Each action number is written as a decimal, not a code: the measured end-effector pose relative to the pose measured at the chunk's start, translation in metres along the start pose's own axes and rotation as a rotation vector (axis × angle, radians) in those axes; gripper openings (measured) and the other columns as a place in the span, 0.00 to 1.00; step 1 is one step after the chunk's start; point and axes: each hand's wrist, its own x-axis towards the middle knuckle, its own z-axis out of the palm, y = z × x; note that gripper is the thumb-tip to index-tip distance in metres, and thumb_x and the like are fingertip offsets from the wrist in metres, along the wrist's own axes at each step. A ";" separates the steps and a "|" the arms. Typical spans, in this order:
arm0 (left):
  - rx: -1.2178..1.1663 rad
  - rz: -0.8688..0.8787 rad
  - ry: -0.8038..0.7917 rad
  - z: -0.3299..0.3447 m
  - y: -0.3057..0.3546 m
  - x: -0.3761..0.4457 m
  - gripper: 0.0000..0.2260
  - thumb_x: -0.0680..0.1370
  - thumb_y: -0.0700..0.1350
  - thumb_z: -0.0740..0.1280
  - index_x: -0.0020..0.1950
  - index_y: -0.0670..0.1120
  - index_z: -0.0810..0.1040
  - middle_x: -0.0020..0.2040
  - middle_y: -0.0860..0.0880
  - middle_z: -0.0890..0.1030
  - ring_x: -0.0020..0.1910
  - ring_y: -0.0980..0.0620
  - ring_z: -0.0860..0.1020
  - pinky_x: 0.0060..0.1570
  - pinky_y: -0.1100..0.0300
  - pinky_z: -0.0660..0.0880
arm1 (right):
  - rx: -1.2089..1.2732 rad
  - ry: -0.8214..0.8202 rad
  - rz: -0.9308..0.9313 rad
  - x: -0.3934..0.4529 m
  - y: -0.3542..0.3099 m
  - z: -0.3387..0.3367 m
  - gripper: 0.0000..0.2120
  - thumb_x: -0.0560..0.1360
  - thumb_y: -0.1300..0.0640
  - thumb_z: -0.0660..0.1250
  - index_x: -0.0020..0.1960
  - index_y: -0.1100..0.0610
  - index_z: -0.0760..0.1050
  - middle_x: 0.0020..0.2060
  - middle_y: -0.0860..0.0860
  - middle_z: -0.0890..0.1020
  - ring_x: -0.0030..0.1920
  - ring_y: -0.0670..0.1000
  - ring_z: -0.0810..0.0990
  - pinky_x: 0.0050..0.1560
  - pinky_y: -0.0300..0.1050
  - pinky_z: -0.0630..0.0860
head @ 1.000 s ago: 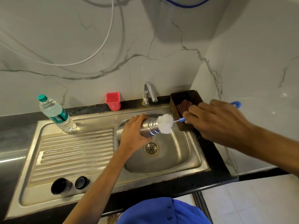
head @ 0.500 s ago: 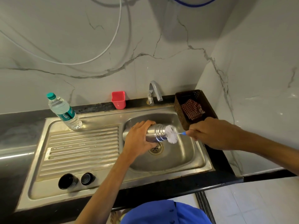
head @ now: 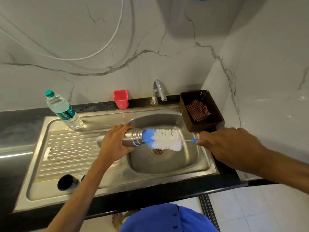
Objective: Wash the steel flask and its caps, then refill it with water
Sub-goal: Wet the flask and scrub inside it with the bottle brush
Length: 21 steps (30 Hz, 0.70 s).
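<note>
Brushed steel flask [head: 132, 137] lies on its side over the stainless sink basin [head: 168, 163], ribbed threaded neck pointing right, mouth open, no cap on. Left hand [head: 115, 144] wraps its fingers around the flask body. Right hand [head: 229, 146] grips the blue handle of a bottle brush [head: 165, 139]; blue tip sits at the flask mouth, white bristles mostly outside, above the drain. Two black caps [head: 67, 182] sit on the draining board near the front edge; the second is half hidden by the left forearm. Clear plastic water bottle [head: 63, 111] stands at the back left.
</note>
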 end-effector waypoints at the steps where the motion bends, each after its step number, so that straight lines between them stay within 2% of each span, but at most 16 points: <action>1: -0.020 -0.012 0.015 -0.003 0.003 0.000 0.30 0.62 0.55 0.77 0.63 0.52 0.78 0.55 0.51 0.82 0.52 0.46 0.80 0.52 0.48 0.79 | -0.008 0.021 -0.011 0.005 -0.003 -0.001 0.21 0.83 0.39 0.37 0.55 0.46 0.66 0.40 0.45 0.76 0.38 0.47 0.77 0.42 0.44 0.74; 3: -0.044 0.033 -0.005 0.002 0.030 0.004 0.30 0.62 0.54 0.79 0.63 0.52 0.78 0.57 0.51 0.82 0.54 0.47 0.80 0.52 0.51 0.78 | -0.002 0.091 -0.095 0.031 -0.026 -0.002 0.16 0.85 0.44 0.45 0.59 0.48 0.69 0.39 0.46 0.75 0.35 0.47 0.75 0.39 0.44 0.70; 5: -0.041 0.073 -0.023 0.009 0.052 0.004 0.31 0.63 0.52 0.82 0.64 0.53 0.79 0.57 0.52 0.82 0.54 0.50 0.79 0.50 0.54 0.76 | -0.017 0.076 -0.136 0.057 -0.042 0.006 0.14 0.85 0.47 0.50 0.62 0.49 0.71 0.38 0.45 0.72 0.32 0.45 0.69 0.36 0.43 0.65; 8: 0.004 -0.005 -0.050 0.000 0.025 -0.005 0.34 0.62 0.53 0.83 0.66 0.52 0.78 0.56 0.51 0.82 0.53 0.48 0.80 0.49 0.55 0.74 | -0.065 0.047 -0.201 0.050 -0.013 0.001 0.17 0.86 0.46 0.47 0.65 0.47 0.71 0.41 0.44 0.74 0.35 0.43 0.72 0.36 0.39 0.70; 11: -0.038 -0.122 0.007 -0.006 0.007 -0.011 0.35 0.61 0.58 0.76 0.67 0.51 0.78 0.57 0.49 0.83 0.54 0.43 0.81 0.51 0.50 0.77 | -0.086 0.089 -0.195 0.040 0.003 -0.016 0.10 0.87 0.45 0.50 0.59 0.47 0.69 0.37 0.44 0.71 0.31 0.43 0.70 0.32 0.38 0.66; 13: -0.108 -0.074 0.011 0.002 0.033 -0.002 0.34 0.61 0.60 0.75 0.66 0.52 0.78 0.57 0.52 0.82 0.53 0.48 0.80 0.50 0.52 0.79 | -0.088 0.097 -0.225 0.063 -0.018 -0.020 0.11 0.86 0.47 0.51 0.57 0.50 0.69 0.39 0.45 0.74 0.33 0.46 0.72 0.36 0.44 0.72; 15: -0.135 -0.049 -0.007 0.002 0.046 0.003 0.32 0.61 0.61 0.75 0.65 0.55 0.77 0.56 0.54 0.82 0.51 0.52 0.79 0.47 0.54 0.78 | -0.094 0.113 -0.229 0.082 -0.034 -0.016 0.14 0.86 0.45 0.51 0.55 0.51 0.71 0.37 0.45 0.73 0.30 0.45 0.67 0.36 0.46 0.73; 17: -0.073 -0.054 -0.024 -0.008 0.025 -0.003 0.34 0.62 0.57 0.79 0.66 0.55 0.77 0.56 0.52 0.82 0.50 0.49 0.81 0.47 0.54 0.79 | -0.109 0.182 -0.262 0.077 -0.020 -0.018 0.15 0.86 0.45 0.50 0.53 0.50 0.72 0.35 0.44 0.70 0.26 0.42 0.59 0.29 0.40 0.62; 19: -0.022 -0.125 0.015 -0.020 -0.007 -0.014 0.34 0.61 0.54 0.81 0.66 0.53 0.79 0.55 0.50 0.83 0.51 0.44 0.82 0.47 0.54 0.77 | -0.166 0.142 -0.249 0.060 -0.003 -0.030 0.10 0.86 0.45 0.49 0.52 0.47 0.67 0.35 0.42 0.68 0.27 0.42 0.61 0.29 0.37 0.56; 21: -0.037 -0.146 0.062 -0.018 -0.004 -0.011 0.33 0.61 0.56 0.78 0.66 0.53 0.79 0.56 0.51 0.83 0.51 0.45 0.82 0.46 0.53 0.77 | -0.130 0.090 -0.221 0.062 -0.007 -0.034 0.08 0.86 0.45 0.50 0.50 0.47 0.60 0.35 0.43 0.67 0.29 0.43 0.65 0.30 0.38 0.60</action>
